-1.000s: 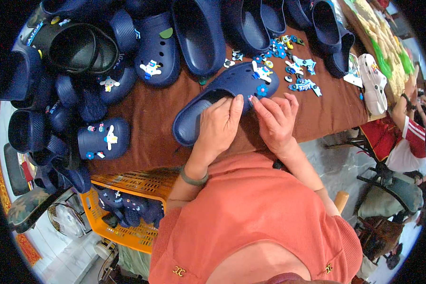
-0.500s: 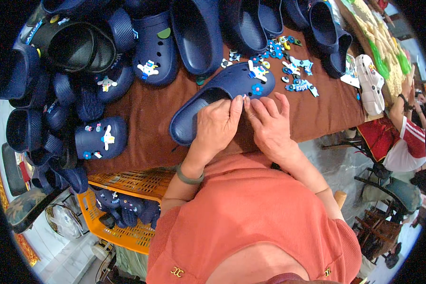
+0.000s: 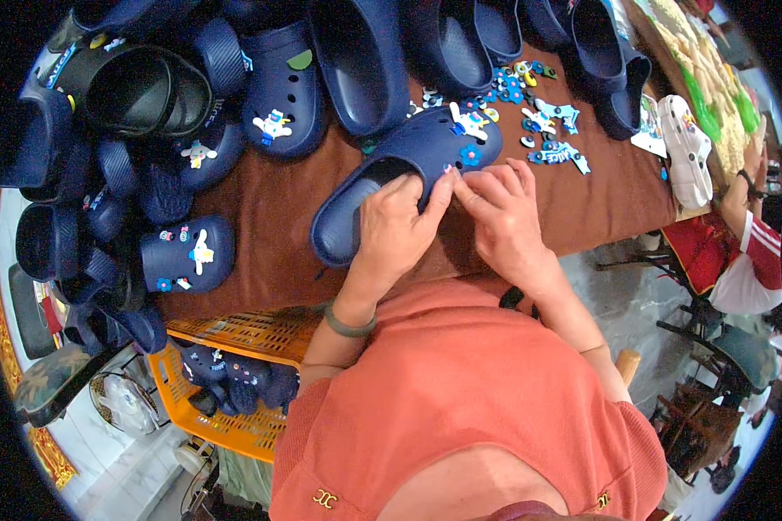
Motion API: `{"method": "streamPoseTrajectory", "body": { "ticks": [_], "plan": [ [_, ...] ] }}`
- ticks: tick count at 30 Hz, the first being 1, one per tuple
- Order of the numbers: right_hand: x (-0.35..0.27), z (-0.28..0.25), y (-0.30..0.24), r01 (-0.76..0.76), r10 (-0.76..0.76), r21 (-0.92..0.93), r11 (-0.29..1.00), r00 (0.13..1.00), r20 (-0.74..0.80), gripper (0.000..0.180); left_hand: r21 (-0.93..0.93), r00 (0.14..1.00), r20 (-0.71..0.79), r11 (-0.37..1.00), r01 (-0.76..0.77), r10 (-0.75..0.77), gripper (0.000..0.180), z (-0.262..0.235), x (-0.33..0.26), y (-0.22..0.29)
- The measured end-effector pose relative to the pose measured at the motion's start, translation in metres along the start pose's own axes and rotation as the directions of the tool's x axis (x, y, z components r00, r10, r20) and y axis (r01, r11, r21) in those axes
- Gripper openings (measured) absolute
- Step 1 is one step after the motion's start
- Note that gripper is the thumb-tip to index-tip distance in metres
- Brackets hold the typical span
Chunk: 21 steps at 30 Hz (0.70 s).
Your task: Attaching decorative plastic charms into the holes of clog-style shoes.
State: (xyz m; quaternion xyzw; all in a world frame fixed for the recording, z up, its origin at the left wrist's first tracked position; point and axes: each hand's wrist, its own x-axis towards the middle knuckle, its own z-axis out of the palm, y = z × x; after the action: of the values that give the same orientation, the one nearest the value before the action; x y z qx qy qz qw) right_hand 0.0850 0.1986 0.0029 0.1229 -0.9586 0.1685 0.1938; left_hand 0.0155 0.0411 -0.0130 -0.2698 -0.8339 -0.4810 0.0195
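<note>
Daylight was even and bright, with no harsh glare. Soft shadow lay just under the fingers (image 3: 482, 187) on the brown tablecloth (image 3: 269, 217). Focus was sharp around the fingertips. Far from them, the fisheye bent edges strongly and the frame fell to a black rim.

The clog (image 3: 408, 165) under the hands is navy blue, with a white-and-yellow charm (image 3: 469, 124) and a blue flower charm (image 3: 470, 155) on its toe. The counter (image 3: 269, 217) wears a brown cloth. The loose charms (image 3: 543, 122) are mostly blue, white and yellow. The shirt (image 3: 460, 391) is coral orange, the wristband (image 3: 347, 326) dull green, the crate (image 3: 235, 334) bright orange. One clog (image 3: 686, 148) at the right is white.
</note>
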Motion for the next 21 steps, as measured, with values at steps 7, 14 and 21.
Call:
{"method": "streamPoseTrajectory", "body": {
  "ticks": [7, 14, 21],
  "plan": [
    [-0.018, 0.005, 0.023, -0.102, 0.185, 0.488, 0.867, 0.975, -0.124, 0.041, 0.178, 0.989, -0.056, 0.976, -0.127, 0.139, 0.038, 0.003, -0.004, -0.005],
    [-0.027, 0.003, 0.056, -0.337, 0.451, 0.469, 0.816, 0.879, -0.154, 0.031, -0.069, 0.863, 0.155, 0.877, -0.476, 0.480, 0.027, -0.007, -0.023, 0.001],
    [-0.038, -0.004, 0.049, -0.448, 0.514, 0.769, 0.456, 0.838, 0.183, 0.040, -0.261, 0.915, 0.256, 0.934, -0.244, 0.311, 0.031, -0.011, -0.020, 0.022]
  ]
}}
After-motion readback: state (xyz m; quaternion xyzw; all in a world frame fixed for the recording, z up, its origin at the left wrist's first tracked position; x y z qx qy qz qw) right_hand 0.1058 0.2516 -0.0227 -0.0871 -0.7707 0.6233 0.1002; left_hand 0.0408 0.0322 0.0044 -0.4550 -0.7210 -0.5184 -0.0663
